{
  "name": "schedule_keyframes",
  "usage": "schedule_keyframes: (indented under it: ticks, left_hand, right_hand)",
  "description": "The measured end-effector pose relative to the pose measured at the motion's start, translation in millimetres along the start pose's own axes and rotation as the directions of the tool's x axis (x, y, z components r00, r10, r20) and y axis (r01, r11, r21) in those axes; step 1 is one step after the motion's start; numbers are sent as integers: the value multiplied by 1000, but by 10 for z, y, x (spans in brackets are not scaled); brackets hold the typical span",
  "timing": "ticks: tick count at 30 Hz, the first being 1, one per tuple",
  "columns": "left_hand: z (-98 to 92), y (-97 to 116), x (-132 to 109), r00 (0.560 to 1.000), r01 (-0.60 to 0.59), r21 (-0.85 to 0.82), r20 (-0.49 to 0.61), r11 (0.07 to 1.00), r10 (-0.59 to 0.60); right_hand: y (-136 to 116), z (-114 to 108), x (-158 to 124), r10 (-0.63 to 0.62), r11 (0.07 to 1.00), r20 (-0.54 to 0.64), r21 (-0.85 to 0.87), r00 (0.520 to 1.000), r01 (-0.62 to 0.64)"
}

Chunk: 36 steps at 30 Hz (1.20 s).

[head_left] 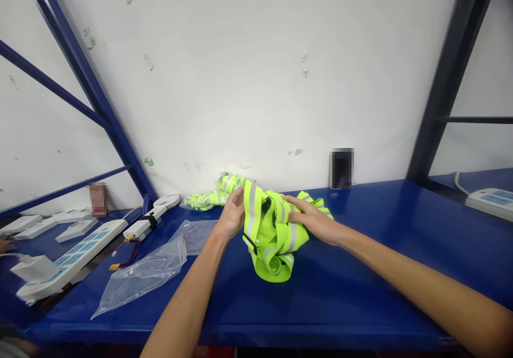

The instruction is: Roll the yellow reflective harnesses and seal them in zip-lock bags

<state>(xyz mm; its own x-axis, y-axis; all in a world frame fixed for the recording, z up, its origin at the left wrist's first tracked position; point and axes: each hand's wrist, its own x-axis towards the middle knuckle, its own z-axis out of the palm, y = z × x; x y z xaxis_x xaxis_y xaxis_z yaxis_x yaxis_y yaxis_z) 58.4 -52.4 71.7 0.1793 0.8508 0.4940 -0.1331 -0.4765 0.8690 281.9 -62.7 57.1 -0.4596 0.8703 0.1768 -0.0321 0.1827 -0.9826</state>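
Note:
A neon yellow safety vest [269, 240] with grey reflective stripes lies crumpled on the blue shelf [360, 272]. My left hand [231, 215] pinches the vest's left edge, fingers closed on the fabric. My right hand [310, 218] lies flat on top of the vest's right side, fingers stretched out and pressing it down. Behind the hands, against the wall, lies another yellow vest inside a clear bag [208, 195].
Empty clear plastic bags [148, 270] lie left of the vest. Further left are a white power strip [72, 259], a small white fan [154, 216] and a red-wired connector [120, 263]. Blue rack posts [92, 91] and a dark post [444, 91] flank the shelf. Another power strip [491, 200] lies right.

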Motion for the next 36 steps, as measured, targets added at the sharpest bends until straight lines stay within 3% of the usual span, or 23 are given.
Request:
schedule_keyframes:
  ticks: [3, 5, 7, 10, 13, 15, 17, 19, 20, 22, 25, 28, 30, 33, 36]
  left_hand:
    - [86, 441, -24, 988, -149, 200, 73, 969, 137]
    - [136, 821, -30, 959, -282, 360, 133, 889, 251]
    - [171, 1171, 8, 922, -387, 440, 213, 810, 324]
    - [180, 1475, 192, 911, -398, 460, 300, 794, 282]
    - [156, 1461, 466, 896, -369, 521, 420, 770, 145]
    - [154, 1333, 612, 880, -353, 580, 472, 734, 50]
    - [173, 1159, 678, 871, -294, 622, 486, 726, -64]
    - [203, 962, 660, 864, -137, 618, 457, 774, -212]
    - [216, 860, 631, 853, -36, 597, 436, 802, -286]
    - [220, 655, 562, 831, 135, 516, 405, 846, -380]
    - [124, 383, 484, 853, 269, 343, 349, 900, -389]
    - [-79, 200, 434, 824, 437, 161, 324, 885, -466]
    - [-210, 127, 393, 832, 470, 57, 304, 881, -464]
    - [-283, 42, 317, 848, 456, 54, 276, 888, -452]
    - [-159, -87, 272, 859, 454, 67, 229, 888, -457]
  right_hand:
    - [-72, -84, 34, 68, 998, 108, -14, 992, -67]
    - [-164, -184, 102, 91, 995, 115, 35, 989, -96]
    - [-274, -287, 184, 31, 997, 5, 70, 1000, -31]
    - [-445, -336, 240, -125, 992, -103, -2, 987, 125]
    - [-585, -210, 147, -366, 915, -152, -239, 918, 325]
    - [-625, -86, 40, -527, 786, -145, -458, 838, 415]
    - [-597, 7, -46, -647, 581, -19, -660, 762, 477]
    - [-501, 42, -76, -681, 359, 179, -764, 710, 536]
    - [-436, 42, -68, -666, 279, 263, -780, 698, 560]
    - [-300, 28, -25, -637, 213, 338, -787, 692, 580]
    - [-153, 23, 44, -632, 304, 248, -793, 735, 529]
    - [-88, 32, 87, -563, 556, -26, -751, 826, 355]
    - [-56, 14, 135, -467, 710, -198, -664, 862, 232]
    - [0, -36, 282, -376, 851, -357, -498, 855, 167]
    - [25, -36, 498, -260, 959, -478, -231, 839, 166]
